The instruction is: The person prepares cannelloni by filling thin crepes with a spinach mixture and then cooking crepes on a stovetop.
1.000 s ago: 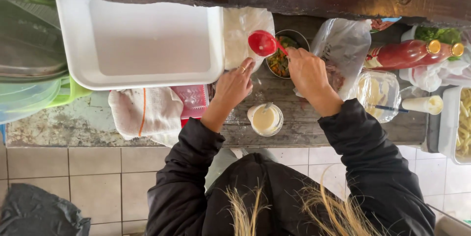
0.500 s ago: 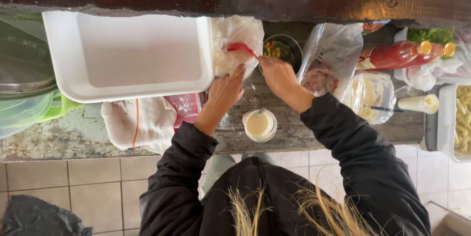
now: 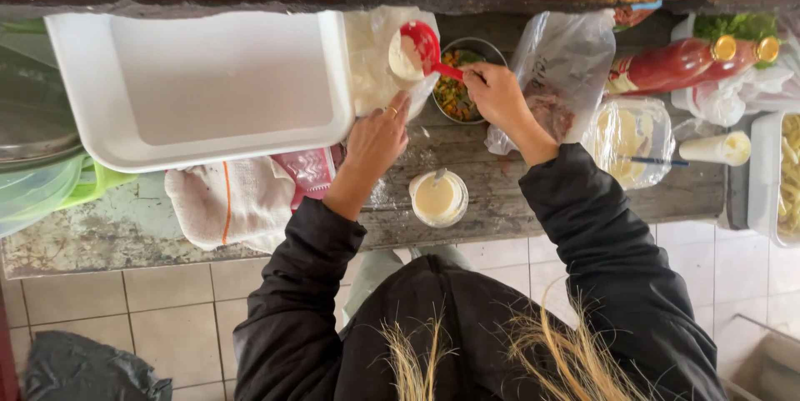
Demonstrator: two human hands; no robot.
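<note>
A rough, worn wooden counter (image 3: 500,192) holds a smooth white plastic tray (image 3: 200,84) and a crinkled clear bag of pale flour (image 3: 375,59). The right hand (image 3: 496,97) pinches the handle of a glossy red plastic scoop (image 3: 417,51), heaped with flour, over the bag. The left hand (image 3: 375,138), fingers loosely together, rests on the bag's edge.

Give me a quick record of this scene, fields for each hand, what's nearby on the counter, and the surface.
left hand: rests on the edge of a clear bag of pale flour-like stuff
right hand: holds a red ladle over that bag, pale contents in its bowl
near hands: metal bowl of chopped vegetables; cup of creamy sauce
left side: white tray; white cloth
right side: red sauce bottles
surface: worn wooden counter
</note>
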